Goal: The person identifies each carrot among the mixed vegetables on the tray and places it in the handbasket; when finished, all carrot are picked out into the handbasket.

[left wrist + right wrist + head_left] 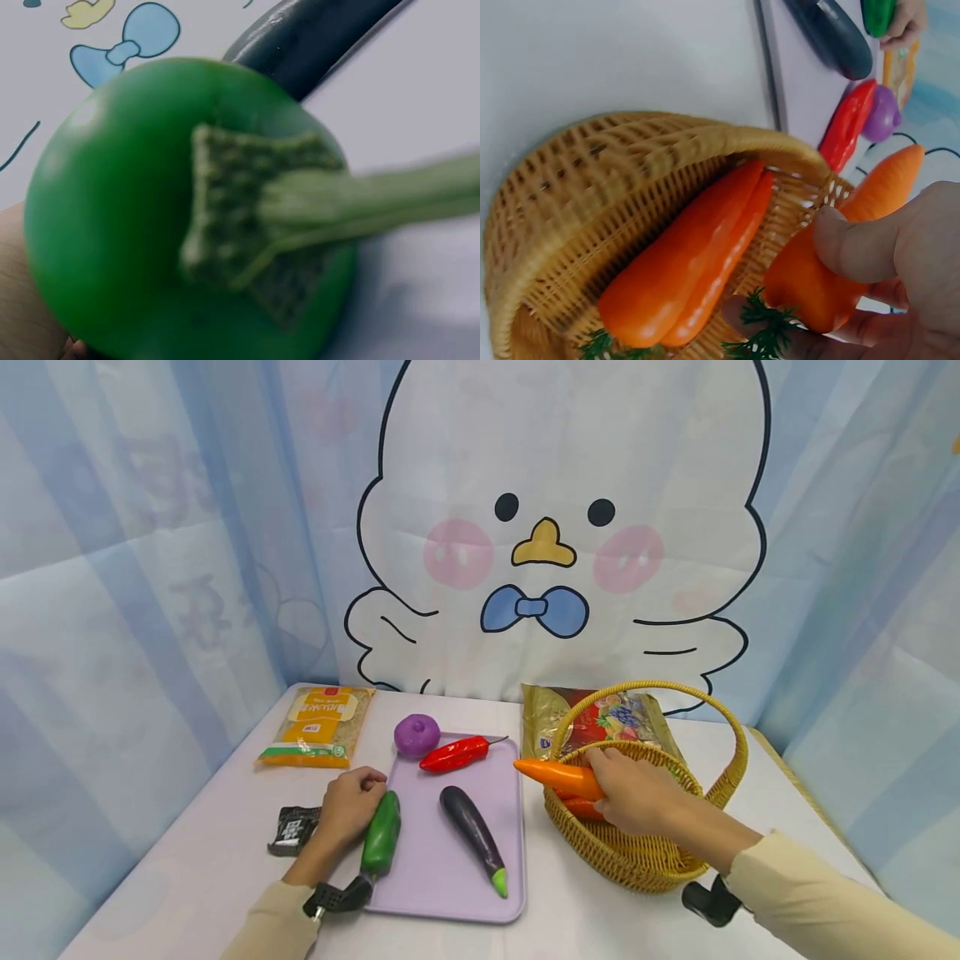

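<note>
My right hand [633,789] grips an orange carrot [558,777] over the wicker basket [637,868], its pointed end toward the left. In the right wrist view, green leaves sprout from its thick end near my fingers. More orange carrots [690,255] lie inside that basket. My left hand [352,802] rests at the left edge of the lilac tray [427,885], its fingers loosely bent. Close beside it is a green pepper [381,833], whose stem fills much of the left wrist view. An eggplant [472,835] and a red chili pepper [453,754] lie on the tray.
A purple onion-like vegetable [417,736] sits at the tray's far left corner. Left of it lies a yellow grain bag [318,727], with a small black packet [295,829] nearer. A gold-red bag [547,718] lies behind the basket's tall handle [738,760].
</note>
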`<action>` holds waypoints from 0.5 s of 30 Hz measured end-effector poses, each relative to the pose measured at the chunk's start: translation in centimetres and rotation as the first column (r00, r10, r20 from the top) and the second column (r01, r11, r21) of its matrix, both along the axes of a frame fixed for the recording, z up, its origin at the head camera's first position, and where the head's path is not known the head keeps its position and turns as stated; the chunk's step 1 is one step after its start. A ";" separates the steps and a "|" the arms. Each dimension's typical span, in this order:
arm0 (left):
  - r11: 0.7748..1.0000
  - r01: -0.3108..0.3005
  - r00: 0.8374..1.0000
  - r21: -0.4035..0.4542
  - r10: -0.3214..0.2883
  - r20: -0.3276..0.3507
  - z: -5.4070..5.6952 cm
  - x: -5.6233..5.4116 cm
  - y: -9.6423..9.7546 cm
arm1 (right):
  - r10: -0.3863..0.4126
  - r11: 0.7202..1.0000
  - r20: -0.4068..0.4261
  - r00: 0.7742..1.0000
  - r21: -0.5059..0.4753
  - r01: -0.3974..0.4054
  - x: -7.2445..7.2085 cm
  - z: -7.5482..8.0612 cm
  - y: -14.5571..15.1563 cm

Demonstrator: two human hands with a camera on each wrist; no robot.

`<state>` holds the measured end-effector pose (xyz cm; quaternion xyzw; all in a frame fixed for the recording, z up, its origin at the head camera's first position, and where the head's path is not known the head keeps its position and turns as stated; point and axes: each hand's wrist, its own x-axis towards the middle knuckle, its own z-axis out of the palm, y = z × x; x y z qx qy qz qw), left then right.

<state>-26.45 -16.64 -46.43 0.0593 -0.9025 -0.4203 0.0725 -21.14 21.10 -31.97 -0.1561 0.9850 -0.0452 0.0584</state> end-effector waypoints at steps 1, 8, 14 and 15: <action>1.000 -0.001 1.000 0.000 0.001 -0.001 0.0 0.0 0.0 | -0.004 1.000 0.007 1.000 0.003 0.004 0.0 0.0 0.3; 1.000 -0.004 1.000 0.002 0.004 0.004 0.0 0.1 0.1 | -0.007 1.000 0.037 0.999 0.028 0.006 0.0 -0.4 2.4; 1.000 -0.003 1.000 -0.005 0.003 -0.006 0.0 0.0 0.1 | -0.024 0.999 0.049 0.999 0.038 0.022 0.5 -1.1 4.2; 1.000 -0.003 1.000 -0.005 0.003 -0.004 0.0 -0.1 0.1 | -0.023 0.999 0.051 0.998 0.044 0.021 0.5 -1.3 4.5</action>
